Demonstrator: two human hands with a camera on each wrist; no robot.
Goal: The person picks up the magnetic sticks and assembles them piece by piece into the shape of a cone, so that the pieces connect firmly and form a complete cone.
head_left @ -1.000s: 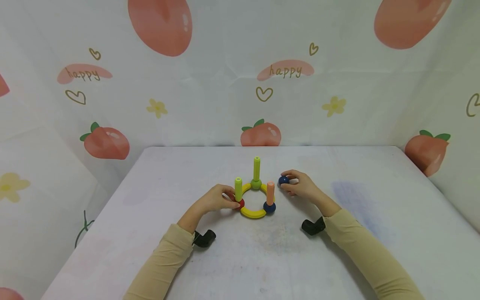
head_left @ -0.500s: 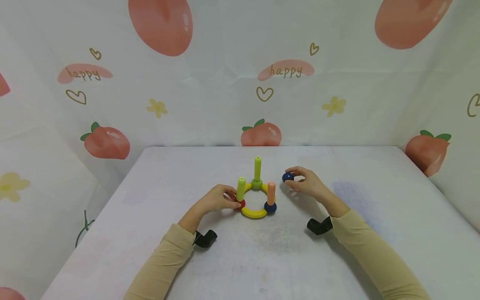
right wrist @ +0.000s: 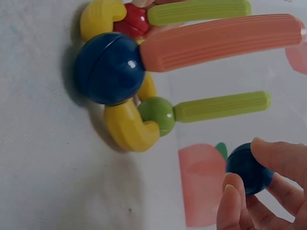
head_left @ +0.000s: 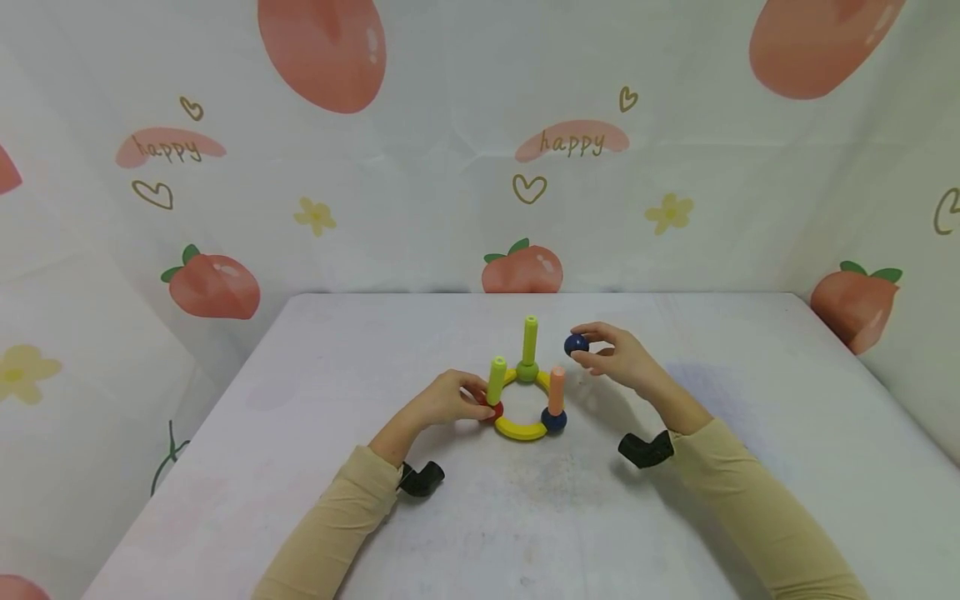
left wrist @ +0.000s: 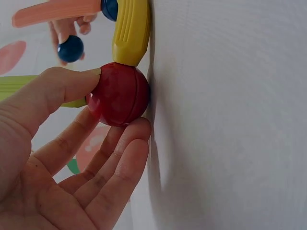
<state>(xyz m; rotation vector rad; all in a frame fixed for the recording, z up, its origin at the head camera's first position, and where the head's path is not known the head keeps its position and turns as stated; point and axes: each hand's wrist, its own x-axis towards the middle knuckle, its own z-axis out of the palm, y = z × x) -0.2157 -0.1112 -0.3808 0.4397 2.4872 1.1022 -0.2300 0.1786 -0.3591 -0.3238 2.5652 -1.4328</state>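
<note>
My left hand (head_left: 448,400) pinches a red ball (left wrist: 122,93) at the left corner of a small toy ring. Curved yellow pieces (head_left: 522,430) link this ball to a green ball (head_left: 527,372) at the back and a dark blue ball (right wrist: 108,67) at the right. From each ball rises a stick: light green sticks (head_left: 497,381) on the red and green balls, an orange stick (right wrist: 223,42) on the blue one. Thumb and fingers of my right hand (head_left: 624,357) hold a loose dark blue ball (right wrist: 249,168) up beside the back stick, apart from it.
The ring stands on a white table (head_left: 525,525) with a patterned cloth (head_left: 435,208) hanging behind. Black wrist-worn pieces (head_left: 647,450) jut out below both forearms. A green cord (head_left: 171,454) shows at the table's left edge.
The ring structure has slid a little to the right along with my left hand. My right hand has moved up and slightly right, still holding the loose blue ball.
</note>
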